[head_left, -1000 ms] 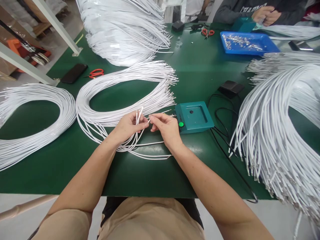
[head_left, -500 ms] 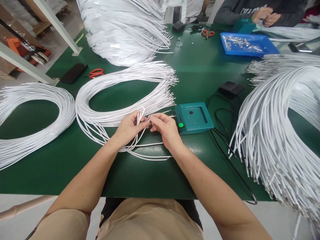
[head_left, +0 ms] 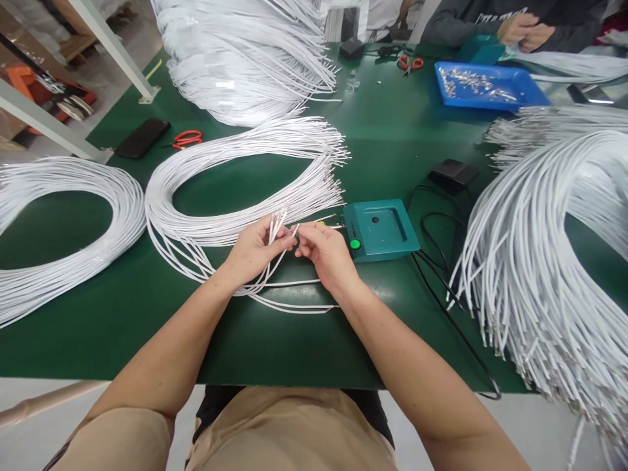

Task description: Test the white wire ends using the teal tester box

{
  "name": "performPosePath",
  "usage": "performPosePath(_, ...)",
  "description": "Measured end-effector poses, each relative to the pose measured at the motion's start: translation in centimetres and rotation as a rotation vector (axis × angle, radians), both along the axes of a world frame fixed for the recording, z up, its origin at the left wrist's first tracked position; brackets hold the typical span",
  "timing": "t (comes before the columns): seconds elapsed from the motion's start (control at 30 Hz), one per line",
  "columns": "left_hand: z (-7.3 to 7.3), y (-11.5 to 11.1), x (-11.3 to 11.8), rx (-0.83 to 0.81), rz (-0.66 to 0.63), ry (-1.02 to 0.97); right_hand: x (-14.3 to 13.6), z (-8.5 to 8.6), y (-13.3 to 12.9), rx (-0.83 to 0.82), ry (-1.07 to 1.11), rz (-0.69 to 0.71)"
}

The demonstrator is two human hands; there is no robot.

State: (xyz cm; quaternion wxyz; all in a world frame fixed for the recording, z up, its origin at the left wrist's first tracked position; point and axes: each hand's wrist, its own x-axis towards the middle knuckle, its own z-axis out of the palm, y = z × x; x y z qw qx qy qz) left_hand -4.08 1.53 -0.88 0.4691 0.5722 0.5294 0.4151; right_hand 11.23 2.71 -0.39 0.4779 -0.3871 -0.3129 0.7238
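Note:
My left hand [head_left: 258,252] is closed around several white cables [head_left: 275,232], their ends poking up past the thumb and fingers. One cable's tip [head_left: 296,229] slants up between my two hands. At that tip my right hand [head_left: 326,252] is pinched, its thumb and forefinger on the cable's end; exactly what lies between the fingertips is partly hidden. Just right of the right hand sits a teal machine [head_left: 381,230] with a lit green button [head_left: 354,244]. Behind my hands lies a looped bundle of white cables [head_left: 196,216], from which the held ones appear to run.
Further cable bundles lie at left [head_left: 122,203], back [head_left: 245,59] and right [head_left: 530,261]. Red-handled scissors [head_left: 186,139], a dark phone [head_left: 142,138], a black box [head_left: 453,175] with black cords and a blue tray [head_left: 490,101] of small parts are on the green table [head_left: 294,356]. A co-worker's hands [head_left: 526,33] are across it.
My right fingertips have shifted slightly to the right, and the cable's tip between my hands now shows more. The left hand keeps its hold. The view has shifted slightly.

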Motion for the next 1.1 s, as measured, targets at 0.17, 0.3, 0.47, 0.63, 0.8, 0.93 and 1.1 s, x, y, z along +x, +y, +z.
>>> performPosePath(0.17, 0.0, 0.1, -0.1, 0.007, 0.029, 0.062, -0.1, -0.1, -0.1, 0.144, -0.188, -0.077)
performPosePath(0.3, 0.2, 0.0, 0.1, 0.016, 0.017, 0.087, -0.2, -0.1, -0.1, 0.143, -0.222, -0.091)
performPosePath(0.47, 0.4, -0.3, 0.5, 0.037, 0.048, 0.124, 0.0, 0.0, 0.3, -0.107, 0.057, 0.040)
performPosePath(0.63, 0.7, -0.2, 0.7, -0.021, 0.006, -0.027, 0.4, -0.2, 0.5, -0.209, 0.204, 0.158)
performPosePath(0.8, 0.9, -0.2, 0.7, -0.042, -0.079, -0.163, 0.6, 0.1, 0.4, -0.123, 0.184, 0.180)
performPosePath(0.93, 0.9, -0.3, 0.7, -0.053, -0.142, -0.197, 0.8, 0.2, 0.5, -0.089, 0.156, 0.191)
performPosePath(1.1, 0.9, -0.4, 0.5, -0.053, -0.123, -0.176, 0.9, -0.2, 0.7, -0.083, 0.153, 0.270)
